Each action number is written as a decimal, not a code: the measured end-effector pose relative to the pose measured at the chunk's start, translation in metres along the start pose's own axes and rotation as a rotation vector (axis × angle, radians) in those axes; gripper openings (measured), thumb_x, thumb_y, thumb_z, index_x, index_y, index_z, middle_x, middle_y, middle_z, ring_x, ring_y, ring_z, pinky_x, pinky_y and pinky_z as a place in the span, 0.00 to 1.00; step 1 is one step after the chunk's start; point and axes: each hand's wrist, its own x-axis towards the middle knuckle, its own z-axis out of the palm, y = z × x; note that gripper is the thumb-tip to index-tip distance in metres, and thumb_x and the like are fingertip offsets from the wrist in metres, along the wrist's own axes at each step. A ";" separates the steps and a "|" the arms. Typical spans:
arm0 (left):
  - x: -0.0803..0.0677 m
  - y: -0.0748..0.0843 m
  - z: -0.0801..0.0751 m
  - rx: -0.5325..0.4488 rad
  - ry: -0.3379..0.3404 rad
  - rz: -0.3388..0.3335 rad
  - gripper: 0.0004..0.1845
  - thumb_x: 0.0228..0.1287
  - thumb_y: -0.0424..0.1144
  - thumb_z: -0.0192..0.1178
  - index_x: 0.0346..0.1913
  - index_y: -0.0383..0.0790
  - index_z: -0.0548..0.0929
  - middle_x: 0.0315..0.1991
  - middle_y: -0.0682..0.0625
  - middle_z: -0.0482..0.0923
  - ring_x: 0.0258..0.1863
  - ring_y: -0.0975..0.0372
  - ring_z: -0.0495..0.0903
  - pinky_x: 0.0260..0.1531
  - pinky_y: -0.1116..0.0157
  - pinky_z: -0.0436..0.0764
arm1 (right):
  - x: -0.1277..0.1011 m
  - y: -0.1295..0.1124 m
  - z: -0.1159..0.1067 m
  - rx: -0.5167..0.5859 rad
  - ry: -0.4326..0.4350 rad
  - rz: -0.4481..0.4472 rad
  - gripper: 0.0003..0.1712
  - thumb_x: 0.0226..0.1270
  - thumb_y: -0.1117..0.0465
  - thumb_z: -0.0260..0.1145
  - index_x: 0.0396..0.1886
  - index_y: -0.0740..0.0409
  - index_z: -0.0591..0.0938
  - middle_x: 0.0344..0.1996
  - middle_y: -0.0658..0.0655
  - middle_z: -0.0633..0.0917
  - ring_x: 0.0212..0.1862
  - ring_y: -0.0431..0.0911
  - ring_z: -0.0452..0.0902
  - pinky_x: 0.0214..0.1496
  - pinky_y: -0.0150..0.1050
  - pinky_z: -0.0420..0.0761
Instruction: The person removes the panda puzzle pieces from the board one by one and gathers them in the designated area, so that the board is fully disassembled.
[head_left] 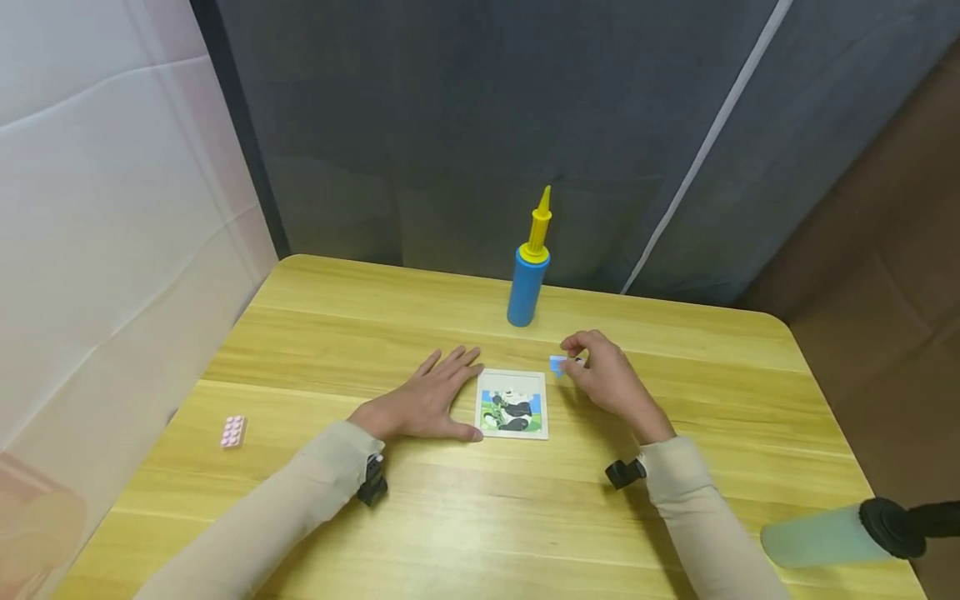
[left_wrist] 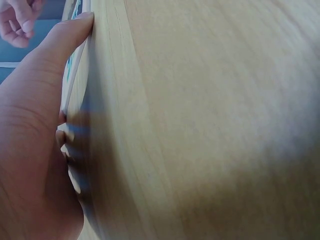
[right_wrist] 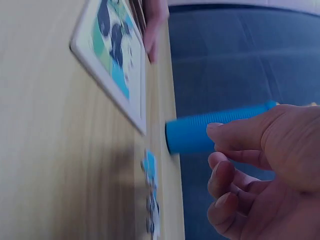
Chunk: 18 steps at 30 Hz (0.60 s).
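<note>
Left hand [head_left: 426, 406] splayed, right hand [head_left: 607, 377] curled.

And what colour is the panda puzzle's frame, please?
The frame is off-white, clearest in the head view.

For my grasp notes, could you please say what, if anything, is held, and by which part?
Nothing is held: the right hand hovers near a loose puzzle piece, and the left hand only touches the panda puzzle frame.
</note>
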 end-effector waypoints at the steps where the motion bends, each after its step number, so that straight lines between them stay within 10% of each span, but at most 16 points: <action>1: 0.000 0.000 0.000 -0.001 0.002 0.000 0.60 0.62 0.73 0.64 0.86 0.40 0.55 0.90 0.43 0.40 0.90 0.46 0.39 0.88 0.39 0.38 | 0.000 -0.003 0.002 -0.010 -0.008 -0.011 0.18 0.77 0.61 0.68 0.61 0.64 0.83 0.52 0.62 0.84 0.41 0.51 0.78 0.44 0.41 0.80; 18: -0.002 0.003 -0.002 0.003 0.012 -0.004 0.59 0.62 0.72 0.64 0.85 0.39 0.57 0.90 0.42 0.42 0.90 0.45 0.41 0.87 0.38 0.39 | 0.001 -0.044 0.050 -0.134 -0.168 -0.158 0.16 0.73 0.59 0.73 0.57 0.58 0.88 0.46 0.54 0.86 0.42 0.44 0.81 0.44 0.40 0.83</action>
